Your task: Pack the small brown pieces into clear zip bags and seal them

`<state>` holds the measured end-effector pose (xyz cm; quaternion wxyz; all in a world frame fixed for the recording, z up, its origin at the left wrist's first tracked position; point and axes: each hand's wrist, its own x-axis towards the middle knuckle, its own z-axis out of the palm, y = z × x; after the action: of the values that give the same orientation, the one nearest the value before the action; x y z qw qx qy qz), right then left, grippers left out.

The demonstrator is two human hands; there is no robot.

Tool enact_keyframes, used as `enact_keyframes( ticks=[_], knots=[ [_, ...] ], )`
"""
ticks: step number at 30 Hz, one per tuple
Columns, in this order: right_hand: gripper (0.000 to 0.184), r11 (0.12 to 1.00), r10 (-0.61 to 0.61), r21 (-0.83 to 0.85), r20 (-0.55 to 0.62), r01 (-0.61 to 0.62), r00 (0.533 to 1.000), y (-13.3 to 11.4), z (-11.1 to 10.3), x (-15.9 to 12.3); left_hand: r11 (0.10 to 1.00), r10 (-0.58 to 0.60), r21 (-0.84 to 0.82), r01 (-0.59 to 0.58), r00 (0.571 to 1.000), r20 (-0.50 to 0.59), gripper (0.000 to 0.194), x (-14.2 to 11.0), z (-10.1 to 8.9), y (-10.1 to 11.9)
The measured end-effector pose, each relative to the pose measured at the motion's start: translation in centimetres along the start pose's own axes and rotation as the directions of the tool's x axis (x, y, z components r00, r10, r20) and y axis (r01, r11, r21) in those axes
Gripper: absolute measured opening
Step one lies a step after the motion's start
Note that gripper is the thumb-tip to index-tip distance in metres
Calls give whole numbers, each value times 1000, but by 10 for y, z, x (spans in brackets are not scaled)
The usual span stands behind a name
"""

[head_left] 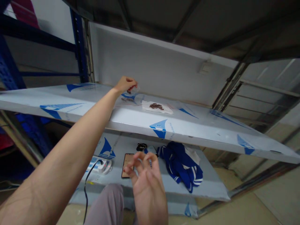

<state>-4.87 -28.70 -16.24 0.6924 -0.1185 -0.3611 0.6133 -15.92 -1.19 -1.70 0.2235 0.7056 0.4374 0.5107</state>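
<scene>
My left hand [125, 84] reaches over the upper metal shelf [164, 125] and pinches a small transparent plastic bag [134, 90] holding dark red bits. Just to the right, a white paper sheet [157, 107] lies on the shelf with a small heap of brown pieces [156, 106] on it. My right hand [146, 184] is raised lower down, holding nothing, with its fingers curled and apart. In my view it overlaps the lower shelf [150, 178], in front of a phone [127, 165].
The lower shelf carries a white power strip [98, 165] with a black cable [86, 190], a small black item [141, 147] and a crumpled blue-and-white garment [180, 165]. Blue rack uprights [79, 43] stand at the left. A grey trouser leg [105, 206] shows below.
</scene>
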Motion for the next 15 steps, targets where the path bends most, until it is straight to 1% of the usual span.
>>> enact_keyframes(
  ticks=[1,2,3,4,5,6,8,9,11,13,15],
  knots=[
    [14,993,-36,-114,69,43,997,8,6,-3,1000,9,11,-9,1000,-1,17,1,1,-2],
    [14,966,-96,-223,161,131,982,16,12,-6,999,16,29,-16,1000,2,17,2,2,-5],
    [14,918,-150,-326,247,228,957,24,20,-9,998,23,56,-23,1000,6,17,3,3,-7],
    [18,856,-183,-424,287,296,940,30,28,-11,996,24,91,-24,1000,2,16,3,4,-10],
    [21,790,-172,-492,394,365,903,34,36,-13,989,21,143,-22,1000,11,16,3,5,-12],
    [24,729,-180,-545,430,413,885,35,44,-13,978,10,210,-10,1000,2,16,2,6,-14],
    [29,634,-187,-647,403,423,896,33,55,-10,928,18,373,-13,1000,-10,18,0,9,-18],
    [30,598,-157,-683,414,420,897,31,59,-7,895,46,445,-40,999,-3,19,-1,10,-19],
    [30,549,-140,-725,410,415,901,28,62,-3,829,39,556,-52,999,35,23,-2,12,-22],
    [30,540,-156,-745,367,391,917,28,61,-1,804,30,593,-51,999,45,24,-3,14,-23],
    [30,557,-172,-751,313,354,934,30,57,0,795,24,604,-51,998,52,24,-3,14,-24]
  ],
)
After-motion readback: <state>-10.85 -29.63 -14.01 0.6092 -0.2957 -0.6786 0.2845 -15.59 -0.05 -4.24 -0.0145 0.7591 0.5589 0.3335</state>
